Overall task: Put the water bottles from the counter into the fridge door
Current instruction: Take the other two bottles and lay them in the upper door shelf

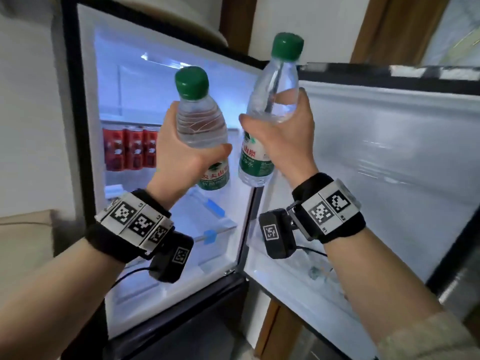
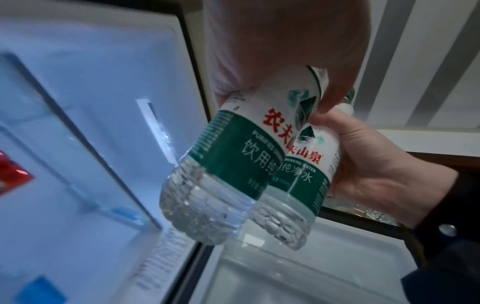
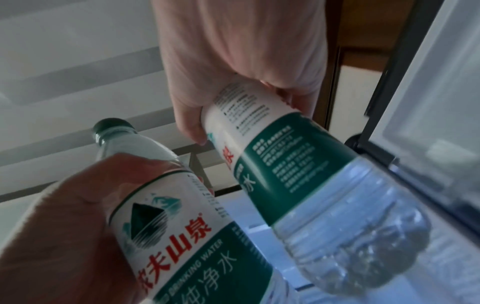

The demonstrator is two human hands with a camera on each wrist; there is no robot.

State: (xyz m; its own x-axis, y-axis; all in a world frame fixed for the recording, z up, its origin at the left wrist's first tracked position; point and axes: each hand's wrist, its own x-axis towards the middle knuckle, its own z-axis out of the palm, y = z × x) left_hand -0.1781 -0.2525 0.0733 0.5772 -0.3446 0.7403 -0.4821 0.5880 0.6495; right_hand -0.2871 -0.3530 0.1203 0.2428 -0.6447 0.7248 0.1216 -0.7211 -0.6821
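Observation:
Two clear water bottles with green caps and green-and-white labels are held up side by side before the open fridge. My left hand (image 1: 187, 157) grips the left bottle (image 1: 201, 123) round its middle. My right hand (image 1: 283, 136) grips the right bottle (image 1: 274, 97), which sits higher and tilts right. From the left wrist, my left hand (image 2: 272, 51) holds its bottle (image 2: 228, 164) in front of the right hand's bottle (image 2: 306, 174). From the right wrist, my right hand (image 3: 246, 61) holds its bottle (image 3: 298, 164) beside the left bottle (image 3: 168, 226). The fridge door (image 1: 389, 152) stands open to the right, below the bottles.
The door's bottom shelf (image 1: 298, 287) lies under my right wrist, with something small and clear in it. Red cans (image 1: 130, 149) line a shelf at the left inside the lit fridge. Glass shelves with blue clips (image 1: 210, 235) sit lower. A wooden door frame (image 1: 376, 27) rises behind.

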